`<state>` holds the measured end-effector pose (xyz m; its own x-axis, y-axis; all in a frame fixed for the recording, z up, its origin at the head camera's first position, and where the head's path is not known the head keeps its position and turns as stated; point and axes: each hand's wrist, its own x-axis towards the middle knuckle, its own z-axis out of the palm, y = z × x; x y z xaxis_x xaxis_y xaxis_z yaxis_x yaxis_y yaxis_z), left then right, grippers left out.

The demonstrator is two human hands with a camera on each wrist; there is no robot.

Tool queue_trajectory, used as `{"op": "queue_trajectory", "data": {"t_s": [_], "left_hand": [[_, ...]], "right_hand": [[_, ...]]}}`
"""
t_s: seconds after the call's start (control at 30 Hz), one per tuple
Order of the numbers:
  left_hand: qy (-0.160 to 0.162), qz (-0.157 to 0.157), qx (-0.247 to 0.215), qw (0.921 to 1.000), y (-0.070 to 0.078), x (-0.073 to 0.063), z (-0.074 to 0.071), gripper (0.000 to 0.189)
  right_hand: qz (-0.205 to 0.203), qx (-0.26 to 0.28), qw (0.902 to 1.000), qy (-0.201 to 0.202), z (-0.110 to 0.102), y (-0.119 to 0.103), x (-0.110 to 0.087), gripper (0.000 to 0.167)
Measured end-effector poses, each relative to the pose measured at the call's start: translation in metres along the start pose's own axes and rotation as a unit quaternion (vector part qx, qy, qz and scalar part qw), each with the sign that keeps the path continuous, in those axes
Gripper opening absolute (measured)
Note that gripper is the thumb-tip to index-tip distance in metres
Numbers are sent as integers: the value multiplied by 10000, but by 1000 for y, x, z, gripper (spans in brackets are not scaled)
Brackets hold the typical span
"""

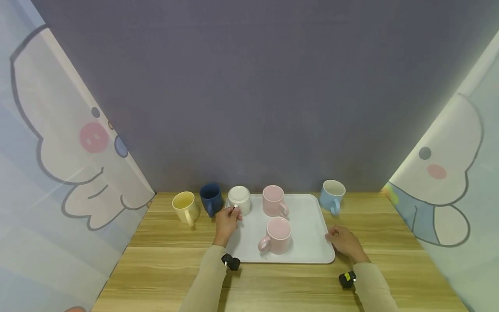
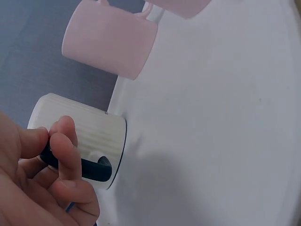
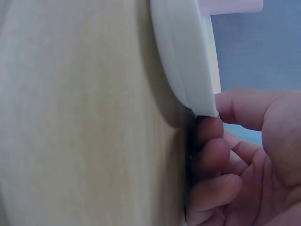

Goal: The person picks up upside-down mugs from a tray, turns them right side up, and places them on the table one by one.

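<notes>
While my left hand [image 1: 227, 223] pinches the handle [image 2: 96, 170] of the white mug [image 1: 239, 196], upside down with its axis upright at the far left corner of the tray [image 1: 309, 236], my farther right hand [image 1: 345, 242] grips the tray's right edge, thumb above, fingers below. One pink mug [image 1: 273, 200] and another pink mug [image 1: 279, 237] stand on the tray between my hands. Off its left side, a dark blue mug [image 1: 211, 196] crowds my left fingers, a yellow mug [image 1: 185, 208] beyond; a light blue mug [image 1: 331, 193] stands off its far right corner.

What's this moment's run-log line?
left grip holds white mug by handle | right grip holds tray by edge | on tray: two pink mugs, inverted | beside: yellow mug, navy mug, light blue mug
</notes>
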<state>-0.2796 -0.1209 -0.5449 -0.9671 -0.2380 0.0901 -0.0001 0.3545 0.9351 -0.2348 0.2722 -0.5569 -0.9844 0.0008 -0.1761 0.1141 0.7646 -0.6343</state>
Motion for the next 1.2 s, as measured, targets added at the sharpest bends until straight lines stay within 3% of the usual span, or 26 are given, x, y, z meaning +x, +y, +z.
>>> {"op": "queue_trajectory", "data": {"t_s": [0.33, 0.93, 1.2], "left_hand": [[98, -293, -9, 9995, 7, -3, -4, 33], [-202, -268, 108, 9994, 12, -7, -9, 38], [23, -149, 149, 9998, 24, -10, -12, 39]], "right_hand": [[26, 65, 10000, 9, 0, 1, 1, 16], [45, 139, 9999, -11, -1, 1, 0, 15], [52, 47, 10000, -24, -2, -4, -2, 16]]}}
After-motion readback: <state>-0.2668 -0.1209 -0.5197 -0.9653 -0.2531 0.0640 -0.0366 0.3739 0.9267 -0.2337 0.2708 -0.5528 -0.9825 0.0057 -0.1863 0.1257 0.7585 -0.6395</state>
